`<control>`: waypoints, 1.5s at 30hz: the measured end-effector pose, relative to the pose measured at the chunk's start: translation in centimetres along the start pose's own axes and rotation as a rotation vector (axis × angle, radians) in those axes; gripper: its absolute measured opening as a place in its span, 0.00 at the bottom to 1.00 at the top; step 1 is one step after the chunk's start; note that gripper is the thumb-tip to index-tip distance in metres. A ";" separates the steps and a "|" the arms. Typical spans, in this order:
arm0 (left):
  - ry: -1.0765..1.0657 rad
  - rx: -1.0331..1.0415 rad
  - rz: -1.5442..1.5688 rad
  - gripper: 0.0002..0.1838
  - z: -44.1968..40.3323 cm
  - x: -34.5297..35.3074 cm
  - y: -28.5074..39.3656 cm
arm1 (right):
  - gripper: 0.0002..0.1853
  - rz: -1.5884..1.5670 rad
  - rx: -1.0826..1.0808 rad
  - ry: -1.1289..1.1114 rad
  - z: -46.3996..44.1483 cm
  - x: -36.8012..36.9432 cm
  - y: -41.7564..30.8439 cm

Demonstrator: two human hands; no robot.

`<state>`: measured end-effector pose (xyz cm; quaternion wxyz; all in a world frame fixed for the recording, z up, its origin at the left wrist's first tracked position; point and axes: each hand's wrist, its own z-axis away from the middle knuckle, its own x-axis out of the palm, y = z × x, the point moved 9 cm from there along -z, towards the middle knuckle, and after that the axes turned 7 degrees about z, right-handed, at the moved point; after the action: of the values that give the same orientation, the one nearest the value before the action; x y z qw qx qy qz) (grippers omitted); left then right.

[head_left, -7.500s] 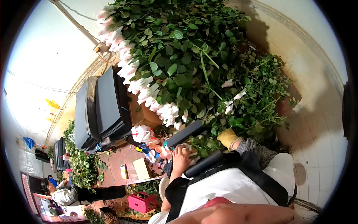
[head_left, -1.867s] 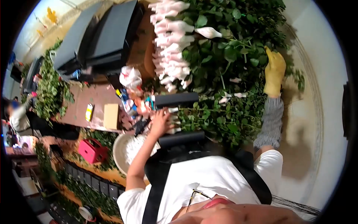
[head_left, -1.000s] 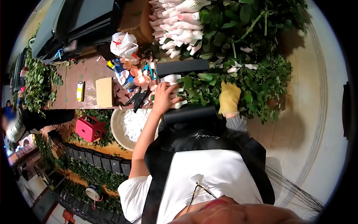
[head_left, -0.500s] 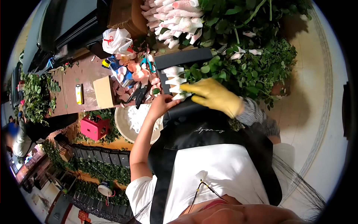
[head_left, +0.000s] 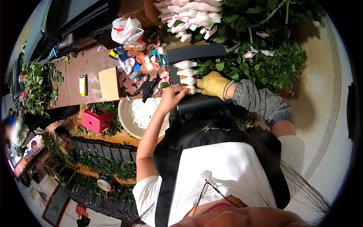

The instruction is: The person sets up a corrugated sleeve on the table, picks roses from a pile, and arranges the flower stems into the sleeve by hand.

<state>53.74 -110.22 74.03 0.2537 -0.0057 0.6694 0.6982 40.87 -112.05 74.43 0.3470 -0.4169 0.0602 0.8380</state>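
Several pale pink roses in white netting sleeves lie in a row on a black sheet or open box, their leafy stems pointing right. My bare left hand has its fingertips closed at the head end of the nearest netted rose. At that rose's stem end is my right hand, in a yellow glove, fingers curled in; the stem is mostly hidden under the glove. A black padded flap lies beyond the row, and a black edge runs along the near side.
Peach petals, teal scissors and a black-handled tool lie left on the table. A tub of white netting stands below its edge, near a pink stool. More netted roses are piled behind. Another person is far left.
My gloved hand has gone from outstretched fingers above the row to curled fingers at the nearest rose's stem end. My left hand stays at its head. The whole view has shifted slightly.
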 end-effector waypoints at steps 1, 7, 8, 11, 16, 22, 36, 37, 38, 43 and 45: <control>-0.008 -0.061 0.226 0.15 0.2 -0.1 -0.7 | 0.13 0.065 0.035 -0.041 -0.4 0.7 0.1; 0.673 -0.562 1.387 0.14 4.3 -0.4 -6.9 | 0.10 0.127 0.077 0.022 -0.8 1.5 0.5; 0.971 -0.547 1.561 0.13 5.5 -2.3 -7.8 | 0.10 0.130 0.108 0.023 -0.7 2.0 1.1; 0.708 -0.136 0.674 0.16 5.4 -10.5 -5.0 | 0.11 0.113 0.119 0.010 0.1 0.9 1.2; -0.004 -0.326 -0.363 0.26 0.1 -2.1 -2.9 | 0.13 0.138 0.114 -0.080 -0.8 0.8 0.3; 0.240 -0.232 -0.318 0.17 0.6 -6.5 2.9 | 0.12 0.255 0.143 -0.097 -2.3 2.4 0.1; 0.757 -0.028 0.131 0.02 5.9 -12.5 1.4 | 0.15 -0.540 0.067 0.248 4.1 -5.2 1.1; 0.552 -0.216 0.250 0.04 4.6 -10.4 -1.3 | 0.15 -0.342 0.153 0.302 4.0 -5.6 1.6; 0.543 -0.381 0.346 0.10 4.1 -8.0 -3.4 | 0.16 -0.147 0.245 0.354 3.6 -5.9 1.9; 0.033 -0.281 -0.312 0.24 -3.1 0.2 0.3 | 0.16 0.022 0.280 -0.018 -1.4 -0.5 2.8; 0.078 -0.193 -0.379 0.20 -3.5 0.6 1.6 | 0.16 0.000 0.240 0.026 -1.2 0.4 3.2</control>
<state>51.50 -113.29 74.98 0.3528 -0.1826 0.5958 0.6980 39.50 -114.73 72.78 0.3934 -0.3831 0.1644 0.8194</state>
